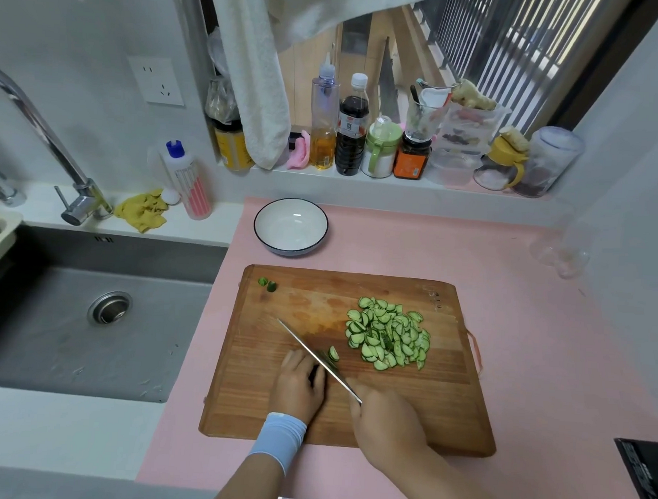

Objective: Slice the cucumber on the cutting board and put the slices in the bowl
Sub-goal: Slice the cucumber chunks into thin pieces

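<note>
head view, right hand (384, 414): over the board's near edge, wrapped round the handle of the thin steel knife (315, 356).
left hand (299, 387): fingers curled on the dark green cucumber piece (332, 353) at the blade.
rectangular wooden cutting board (261, 378): bare wood left of the blade.
heap of green half-moon slices (389, 338): right of centre, inside the right edge.
white dark-rimmed bowl (291, 225): just past the far edge, not touching it.
</note>
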The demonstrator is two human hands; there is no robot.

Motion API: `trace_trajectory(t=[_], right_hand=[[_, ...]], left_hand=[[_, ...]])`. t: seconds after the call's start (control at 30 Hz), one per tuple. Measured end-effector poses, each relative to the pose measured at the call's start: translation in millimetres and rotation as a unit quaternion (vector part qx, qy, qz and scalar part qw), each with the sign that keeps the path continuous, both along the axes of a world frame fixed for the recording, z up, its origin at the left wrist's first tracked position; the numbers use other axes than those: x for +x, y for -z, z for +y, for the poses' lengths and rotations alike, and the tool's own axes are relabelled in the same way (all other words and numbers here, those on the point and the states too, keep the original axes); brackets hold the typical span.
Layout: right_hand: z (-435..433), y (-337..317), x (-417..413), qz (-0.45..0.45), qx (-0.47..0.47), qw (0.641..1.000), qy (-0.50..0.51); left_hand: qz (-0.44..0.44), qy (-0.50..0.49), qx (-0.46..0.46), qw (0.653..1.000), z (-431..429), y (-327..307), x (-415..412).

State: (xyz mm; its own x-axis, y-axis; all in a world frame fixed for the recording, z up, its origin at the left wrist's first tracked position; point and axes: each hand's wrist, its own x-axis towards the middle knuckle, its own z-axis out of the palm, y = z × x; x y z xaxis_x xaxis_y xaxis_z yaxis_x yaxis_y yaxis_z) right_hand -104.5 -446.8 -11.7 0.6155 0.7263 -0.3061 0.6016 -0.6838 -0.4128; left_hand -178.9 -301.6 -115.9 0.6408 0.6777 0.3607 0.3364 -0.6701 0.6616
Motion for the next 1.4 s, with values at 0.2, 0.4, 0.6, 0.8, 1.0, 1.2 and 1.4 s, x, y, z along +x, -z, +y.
trace_trajectory(t=[0.2,0.4,0.6,0.8,1.0,1.2,1.4], right_hand=[[-17,-5,0,0.017,-0.003,1.0,0.013],[-10,-10,1,0.03,-0.016,0.999,0.013],[11,-6,5,0.028,-0.031,0.999,0.006],[13,-5,5,0.013,-0.029,0.999,-0.001],[1,-4,-1,-0.011,-0.016,1.0,-0.009],[-14,-12,-2,0.0,-0.006,1.0,-0.006],[-11,-9,-1,0.021,-0.017,1.0,0.002]], left_hand=[[0.006,-0.004,0.001,1.0,1,-2,0],[0.012,-0.011,-0.005,1.0,1,-4,1],[0.008,-0.009,0.004,1.0,-2,-5,0],[0.012,-0.007,0.006,1.0,-1,-4,-1],[0.016,-0.008,-0.009,1.0,-1,-3,0],[0.013,-0.009,-0.012,1.0,-1,-4,0],[0.021,-0.018,-0.021,0.999,-1,-4,-1]])
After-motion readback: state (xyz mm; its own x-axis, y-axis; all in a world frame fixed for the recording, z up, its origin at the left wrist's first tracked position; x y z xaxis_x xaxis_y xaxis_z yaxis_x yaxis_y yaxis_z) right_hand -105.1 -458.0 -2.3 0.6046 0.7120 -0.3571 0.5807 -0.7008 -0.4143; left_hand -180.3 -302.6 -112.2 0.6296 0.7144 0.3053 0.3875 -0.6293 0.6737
